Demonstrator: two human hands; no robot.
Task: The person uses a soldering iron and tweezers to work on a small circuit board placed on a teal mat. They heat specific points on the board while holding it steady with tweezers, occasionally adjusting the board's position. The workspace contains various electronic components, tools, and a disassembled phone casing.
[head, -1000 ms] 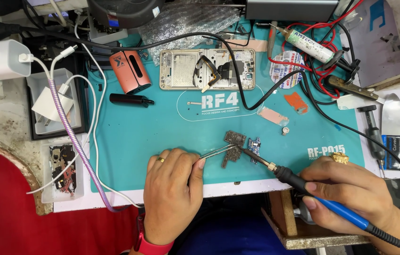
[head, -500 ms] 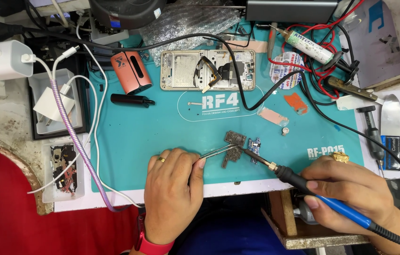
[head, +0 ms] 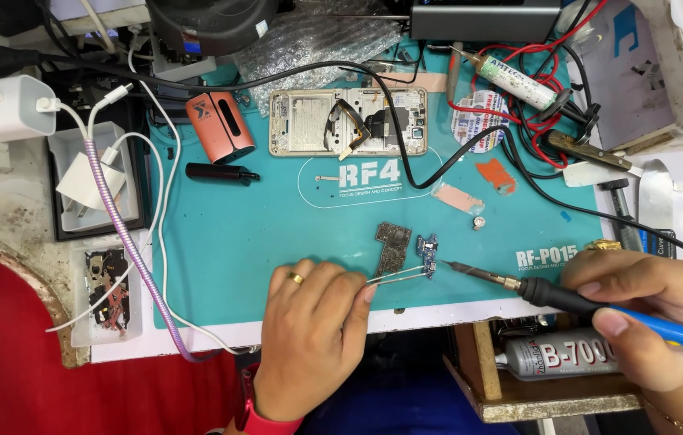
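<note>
My left grip [head: 313,322] covers the back ends of the tweezers [head: 396,275], so how my fingers pinch them stays out of sight. Their tips meet the small blue board [head: 427,256], but the parts on it are too small to tell. Just beyond, the soldering iron's tip [head: 458,268] lies close to that board; whether it touches I cannot tell. My right grip [head: 639,310] hides the middle of the blue handle [head: 680,337], which the right edge cuts off. Under that grip, my fingers partly cover the glue tube [head: 555,354].
</note>
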